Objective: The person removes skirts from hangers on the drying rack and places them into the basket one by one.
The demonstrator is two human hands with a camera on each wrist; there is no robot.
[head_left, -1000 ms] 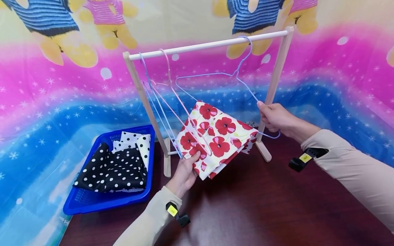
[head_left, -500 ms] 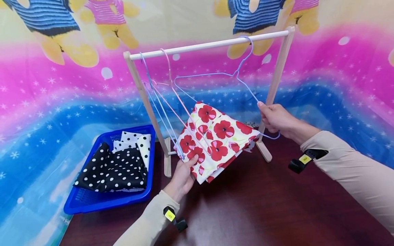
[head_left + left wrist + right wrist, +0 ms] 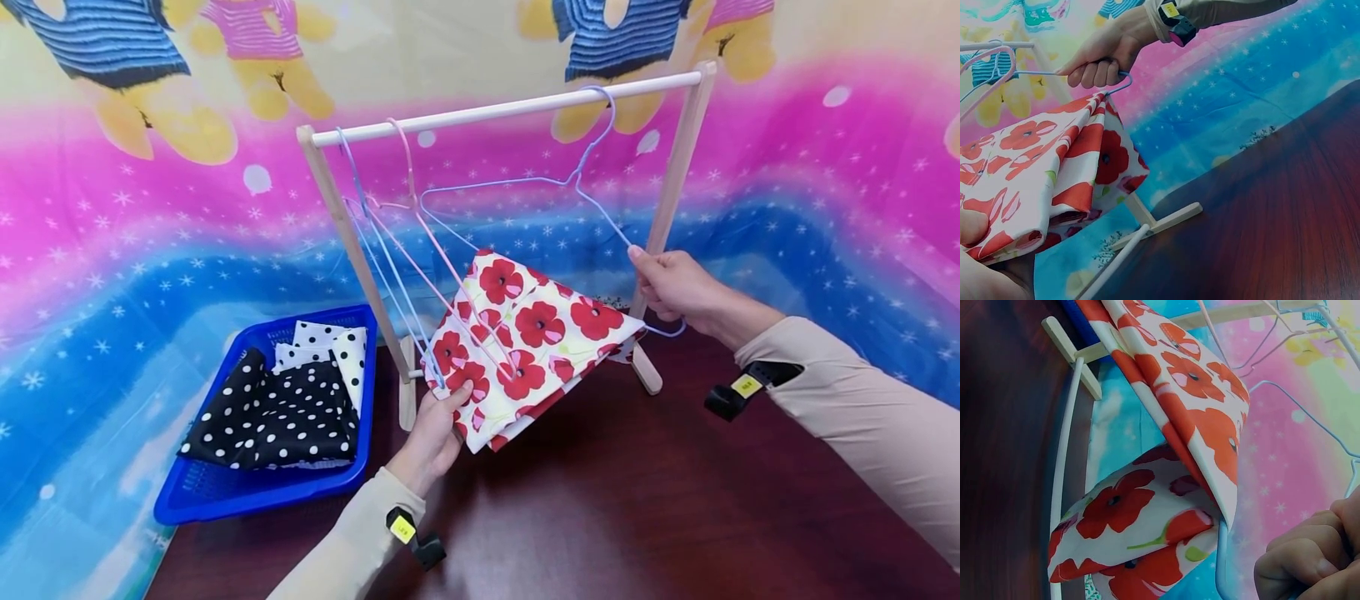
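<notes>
A folded white cloth with red poppies hangs over the lower bar of a lavender-blue hanger, whose hook sits on the rack's white rail. My left hand pinches the cloth's front lower corner, thumb on top; that hand shows only partly in the left wrist view. My right hand grips the hanger's right arm with curled fingers, seen also as a fist in the left wrist view. Part of the cloth drapes behind the bar in the right wrist view.
A pink hanger and a light blue hanger hang at the left of the wooden rack, the pink one overlapping the cloth. At left, a blue basket holds black and white polka-dot cloths on the dark table.
My left hand has drawn slightly left and down with its corner of the cloth. The cloth's right end now reaches farther right along the bar. My right hand stays nearly still.
</notes>
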